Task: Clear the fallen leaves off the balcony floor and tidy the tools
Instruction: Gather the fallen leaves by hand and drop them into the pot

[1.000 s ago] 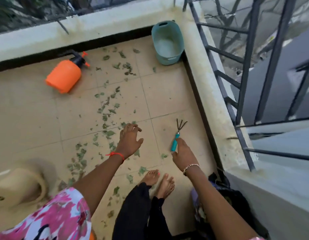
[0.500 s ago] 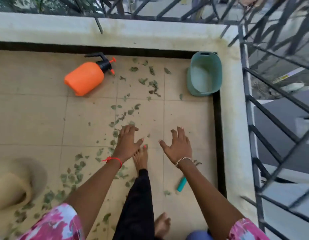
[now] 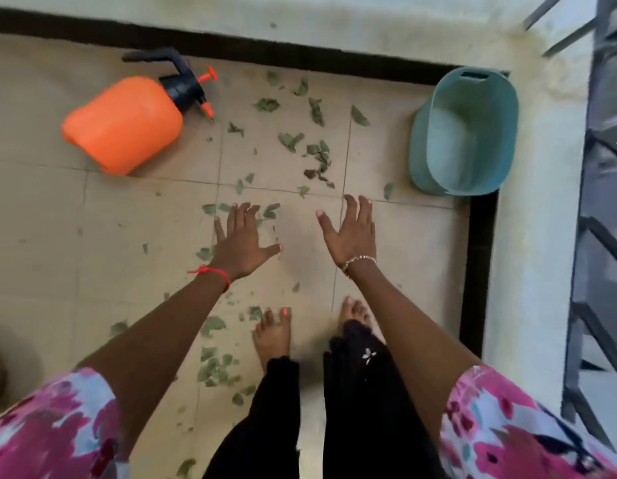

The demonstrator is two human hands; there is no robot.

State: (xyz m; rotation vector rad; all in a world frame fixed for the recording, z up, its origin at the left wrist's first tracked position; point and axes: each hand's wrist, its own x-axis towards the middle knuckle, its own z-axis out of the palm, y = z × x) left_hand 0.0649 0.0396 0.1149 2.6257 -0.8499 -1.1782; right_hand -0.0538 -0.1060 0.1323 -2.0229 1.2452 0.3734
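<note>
Far to my left the orange sprayer [image 3: 122,124] lies on its side on the tiled floor [image 3: 58,236], its black pump head and orange nozzle pointing right, toward the fallen leaves [image 3: 319,160]. The leaves are scattered in a loose band that starts near the black strip under the ledge [image 3: 334,25], runs down past the sprayer's nozzle and carries on beside my left arm to a thicker patch [image 3: 215,369] just left of my left foot [image 3: 272,335].

My left hand [image 3: 243,242], a red thread [image 3: 210,271] on its wrist, is stretched out palm down with the fingers spread, holding nothing. A few leaves lie right at its fingertips. Whether it touches the tiles, I cannot tell.

My right hand [image 3: 352,233], with a bead bracelet [image 3: 358,261] at the wrist, is also spread wide, palm down and holding nothing, over a tile joint. It is apart from the left, and my right foot [image 3: 355,314] is below it.

Further right the teal tub [image 3: 466,133] sits in the floor's corner against the ledge, one leaf just beside its left wall. The dark railing [image 3: 604,236] runs down the right edge.
</note>
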